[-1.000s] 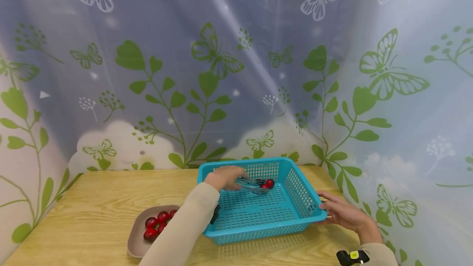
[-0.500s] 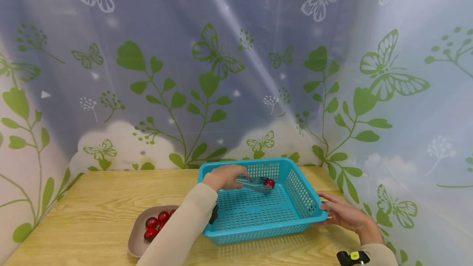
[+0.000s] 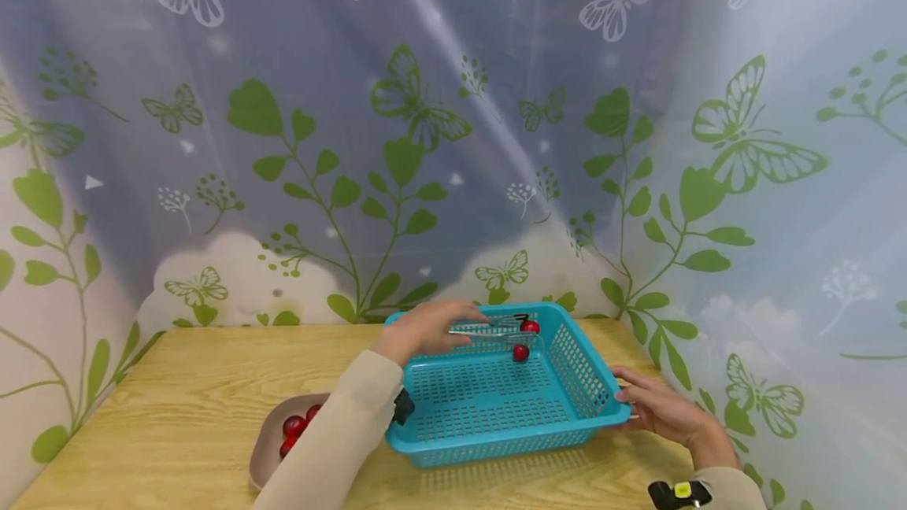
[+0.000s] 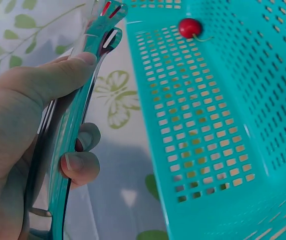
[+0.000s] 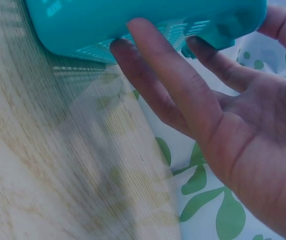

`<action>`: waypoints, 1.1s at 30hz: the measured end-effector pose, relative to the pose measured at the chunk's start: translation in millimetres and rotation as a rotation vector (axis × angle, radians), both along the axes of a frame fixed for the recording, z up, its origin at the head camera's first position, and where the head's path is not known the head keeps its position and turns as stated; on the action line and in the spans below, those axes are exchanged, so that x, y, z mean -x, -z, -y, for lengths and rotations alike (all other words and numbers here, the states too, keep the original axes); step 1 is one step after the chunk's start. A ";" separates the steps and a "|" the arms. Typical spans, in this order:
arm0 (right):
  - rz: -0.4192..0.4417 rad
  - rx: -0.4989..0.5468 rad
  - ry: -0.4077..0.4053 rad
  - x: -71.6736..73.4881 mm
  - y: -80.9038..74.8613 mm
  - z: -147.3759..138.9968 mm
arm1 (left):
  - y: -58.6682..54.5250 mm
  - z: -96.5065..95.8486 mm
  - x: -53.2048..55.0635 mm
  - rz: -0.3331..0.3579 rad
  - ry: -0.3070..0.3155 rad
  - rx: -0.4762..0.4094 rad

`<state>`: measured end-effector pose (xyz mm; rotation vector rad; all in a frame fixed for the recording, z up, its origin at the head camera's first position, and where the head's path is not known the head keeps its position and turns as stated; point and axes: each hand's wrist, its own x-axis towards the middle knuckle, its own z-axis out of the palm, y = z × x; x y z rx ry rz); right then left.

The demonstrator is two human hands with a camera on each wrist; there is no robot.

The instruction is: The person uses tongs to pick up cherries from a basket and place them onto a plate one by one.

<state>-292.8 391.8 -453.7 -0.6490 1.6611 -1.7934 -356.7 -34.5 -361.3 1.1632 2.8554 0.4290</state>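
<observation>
In the head view my left hand [image 3: 428, 329] grips metal tongs [image 3: 496, 335] over the far left part of the blue plastic basket [image 3: 489, 447]. The tongs reach to a red cherry [image 3: 529, 327] near the basket's back wall; red also shows between the slotted tips in the left wrist view. A second cherry [image 4: 189, 28], with a thin stem, lies on the basket's floor, apart from the tongs. At the basket's front right corner, my right hand [image 3: 659, 408] holds the rim, its fingers [image 5: 182, 85] against the outside under the edge.
A beige dish [image 3: 264, 447] with several cherries [image 3: 294, 426] stands on the wooden table [image 3: 205, 384], left of the basket and partly behind my left sleeve. A curtain [image 3: 453, 203] with butterfly and leaf prints hangs close behind and to the right.
The tongs have lifted and shifted toward the back, with one cherry at their tips. The two cherries now stand apart. My right hand stays on the basket's corner.
</observation>
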 end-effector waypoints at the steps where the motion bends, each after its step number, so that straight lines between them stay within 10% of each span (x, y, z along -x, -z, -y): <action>1: 0.002 0.000 -0.002 -0.4 -0.1 0.0 | -1.6 1.9 -1.0 -0.008 0.004 -0.006; 13: -0.002 0.014 -0.005 -3.0 -3.3 -2.4 | -16.3 18.9 -11.1 -0.071 0.030 -0.093; 33: 0.008 -0.008 -0.006 -1.0 -1.1 2.9 | -9.4 54.7 -29.4 -0.096 0.038 -0.214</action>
